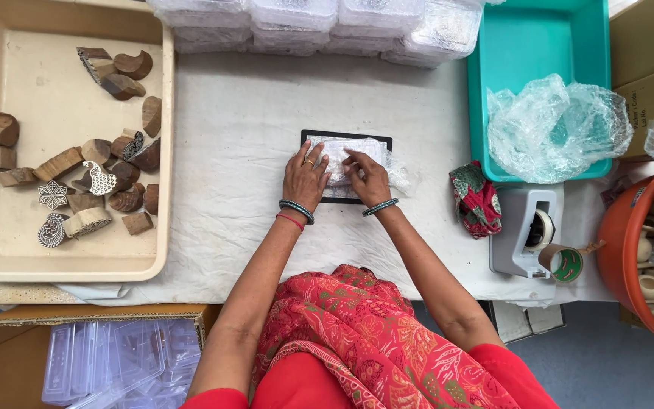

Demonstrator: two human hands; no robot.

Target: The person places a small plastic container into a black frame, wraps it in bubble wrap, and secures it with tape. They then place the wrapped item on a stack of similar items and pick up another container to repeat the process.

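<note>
Both hands press flat, fingers spread rather than clenched, on a small white wrapped bundle [342,160]: the left hand [303,179] covers its left part, the right hand [366,177] its right part. The bundle lies on a black tray [346,137] at the middle of the white-covered bench [236,121], directly under the palms. The loose wrap could spring open or slide off the tray if the pressure is uneven, since nothing visibly fastens it. Further out, a beige tray [162,151] of carved wooden blocks [104,178] sits at left; a tape dispenser [525,229] and a teal bin [531,38] holding bubble wrap [554,125] stand at right.
</note>
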